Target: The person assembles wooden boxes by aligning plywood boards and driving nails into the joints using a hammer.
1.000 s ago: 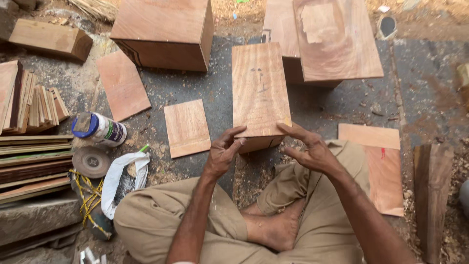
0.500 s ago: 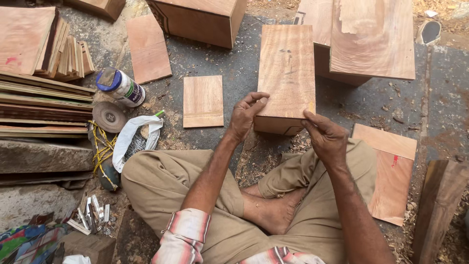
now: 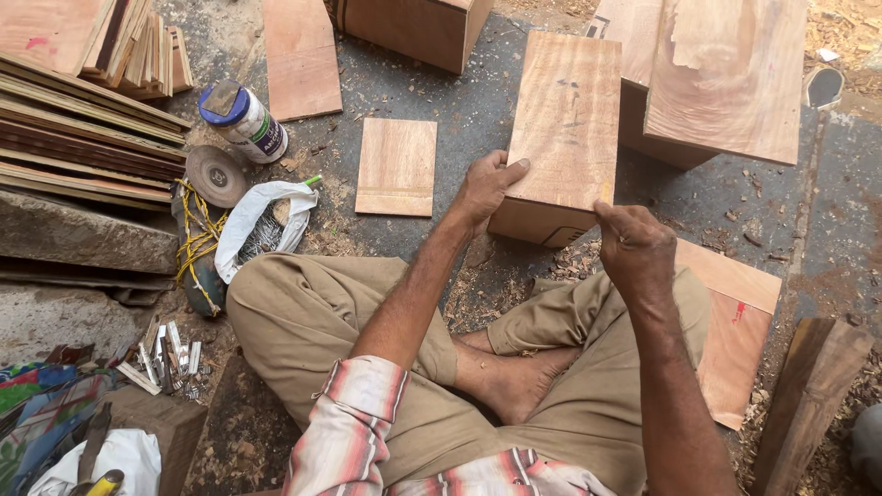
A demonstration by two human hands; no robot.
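I am sitting cross-legged, both forearms reaching forward over my knees. My left hand (image 3: pixel 485 188) is bending at the wrist, fingers curled, thumb stretched out to the right. My right hand (image 3: pixel 634 246) is staying lower, knuckles up, fingers folded in, thumb and forefinger pinching together.

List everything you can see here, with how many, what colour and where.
wooden box: 1, light brown, centre, held at its near end
small plywood square: 1, tan, left of that box
glue bottle: 1, white with blue cap, lying upper left
grinding disc: 1, grey, below the bottle
wood strips: a stack, brown, far left
plywood sheet: 1, tan, right of the knee
left hand: on the box's near left corner
right hand: pinching its near right corner
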